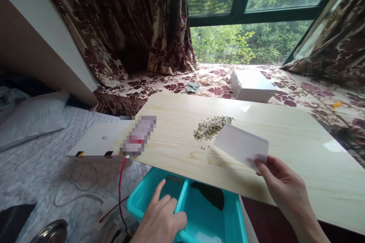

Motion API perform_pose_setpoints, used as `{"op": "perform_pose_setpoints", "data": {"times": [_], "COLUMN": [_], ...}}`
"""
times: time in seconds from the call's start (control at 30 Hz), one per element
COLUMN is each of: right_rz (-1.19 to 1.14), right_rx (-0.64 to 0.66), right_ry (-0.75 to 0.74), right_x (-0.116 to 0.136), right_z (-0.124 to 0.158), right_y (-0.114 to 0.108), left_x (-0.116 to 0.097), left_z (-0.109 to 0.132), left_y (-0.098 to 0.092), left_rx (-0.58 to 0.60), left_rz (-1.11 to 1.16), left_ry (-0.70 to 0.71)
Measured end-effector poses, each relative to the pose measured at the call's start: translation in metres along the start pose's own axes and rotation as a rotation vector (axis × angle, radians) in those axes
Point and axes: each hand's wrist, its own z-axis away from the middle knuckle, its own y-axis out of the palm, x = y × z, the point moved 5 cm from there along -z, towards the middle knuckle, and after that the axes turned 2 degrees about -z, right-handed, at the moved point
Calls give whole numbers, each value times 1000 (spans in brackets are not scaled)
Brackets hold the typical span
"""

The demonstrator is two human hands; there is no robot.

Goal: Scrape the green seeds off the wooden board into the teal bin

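My right hand (pixel 288 182) grips a thin white flat plastic sheet (pixel 242 144) by its near right corner. The sheet is tilted over the table, its far left end beside a spread of small green-brown beans or seeds (pixel 212 127) mixed with white grains. My left hand (pixel 162 216) is over a teal bin (pixel 242 222) with a divider, below the table's front edge. Its index finger points forward, the other fingers are curled, and I see nothing held in it. Small grains lie in the bin's left compartment, and a dark mass (pixel 211 195) in the right one.
The pale wooden table (pixel 308 152) bears a pixelated phone-like object (pixel 139 136) with a red cable. Left of it, a white box (pixel 99 138) rests on the quilted bed. Another white box (pixel 252 85) sits on the window ledge. A metal bowl (pixel 51 231) is at lower left.
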Motion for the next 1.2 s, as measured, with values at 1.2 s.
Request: {"op": "perform_pose_setpoints", "data": {"times": [1.2], "right_rz": [31], "right_rx": [218], "right_ry": [-152], "right_x": [6], "right_z": [3], "right_y": [22], "left_x": [5], "left_z": [2], "left_y": [6], "left_rx": [15], "left_rz": [0], "left_ry": [-72]}}
